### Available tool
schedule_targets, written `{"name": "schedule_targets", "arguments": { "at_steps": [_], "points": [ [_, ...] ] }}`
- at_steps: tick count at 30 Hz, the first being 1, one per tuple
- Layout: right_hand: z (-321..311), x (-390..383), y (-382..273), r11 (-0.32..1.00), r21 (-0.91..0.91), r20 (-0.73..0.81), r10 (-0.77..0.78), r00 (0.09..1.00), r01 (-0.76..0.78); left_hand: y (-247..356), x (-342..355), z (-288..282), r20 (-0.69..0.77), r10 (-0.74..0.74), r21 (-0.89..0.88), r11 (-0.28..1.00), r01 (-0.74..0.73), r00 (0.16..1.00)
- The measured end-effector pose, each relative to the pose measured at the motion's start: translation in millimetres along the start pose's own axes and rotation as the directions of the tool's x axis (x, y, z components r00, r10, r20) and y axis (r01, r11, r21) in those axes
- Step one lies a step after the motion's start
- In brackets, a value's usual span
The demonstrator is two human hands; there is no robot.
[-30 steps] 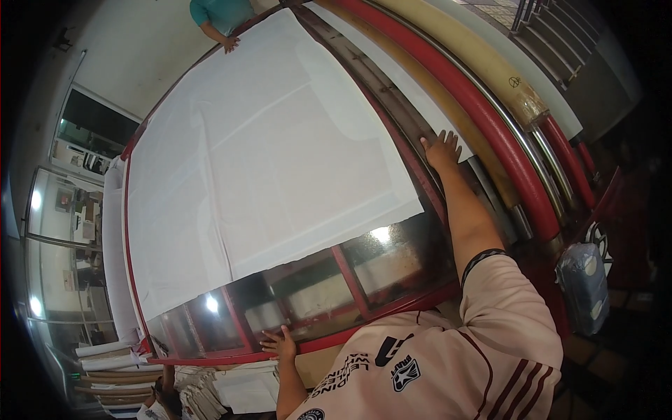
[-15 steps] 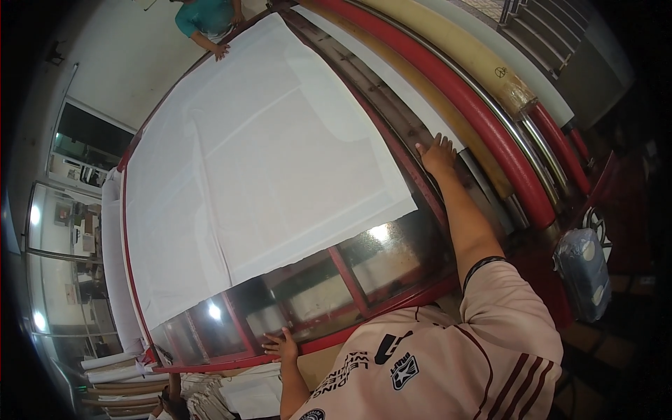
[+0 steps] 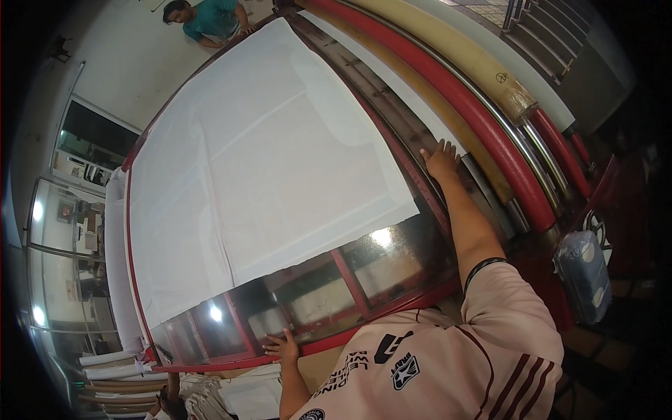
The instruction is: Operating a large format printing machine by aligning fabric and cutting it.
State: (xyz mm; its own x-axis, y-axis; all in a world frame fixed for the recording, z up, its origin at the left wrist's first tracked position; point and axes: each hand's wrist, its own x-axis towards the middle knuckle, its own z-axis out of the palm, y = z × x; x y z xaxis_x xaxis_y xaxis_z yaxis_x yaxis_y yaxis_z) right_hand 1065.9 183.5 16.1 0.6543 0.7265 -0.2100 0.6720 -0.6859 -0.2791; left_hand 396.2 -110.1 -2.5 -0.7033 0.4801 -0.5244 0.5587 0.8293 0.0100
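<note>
A thin, creased white sheet (image 3: 259,175) is covering most of the glass table (image 3: 381,262), stopping short of its red near edge. There the left hand (image 3: 282,346) is resting open, grasping nothing; the right hand (image 3: 442,162) is lying likewise by the right edge. Their undersides are hiding from view.

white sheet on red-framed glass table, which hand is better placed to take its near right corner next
Likely the right hand: it lies close to that corner of the sheet; the left hand is at the table's near edge, farther away.
</note>
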Motion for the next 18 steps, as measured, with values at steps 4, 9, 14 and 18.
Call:
{"name": "schedule_targets", "arguments": {
  "at_steps": [4,9,14,18],
  "points": [
    [-1,-1,1,1.000,-0.002,0.001,0.002,1.000,-0.002,1,-4,-2,0.004,0.002,-0.014,1.000,-0.002,1.000],
    [-2,-1,2,1.000,0.002,0.003,-0.004,1.000,0.004,4,-7,-4,0.019,0.001,-0.003,1.000,-0.001,1.000],
    [-2,-2,3,1.000,-0.001,-0.005,0.000,1.000,0.000,6,-10,-7,0.021,0.006,-0.010,1.000,-0.005,1.000],
    [0,-1,5,1.000,0.005,-0.026,-0.003,1.000,0.003,7,-13,-7,0.010,0.006,-0.037,0.999,-0.006,1.000]
  ]
}}
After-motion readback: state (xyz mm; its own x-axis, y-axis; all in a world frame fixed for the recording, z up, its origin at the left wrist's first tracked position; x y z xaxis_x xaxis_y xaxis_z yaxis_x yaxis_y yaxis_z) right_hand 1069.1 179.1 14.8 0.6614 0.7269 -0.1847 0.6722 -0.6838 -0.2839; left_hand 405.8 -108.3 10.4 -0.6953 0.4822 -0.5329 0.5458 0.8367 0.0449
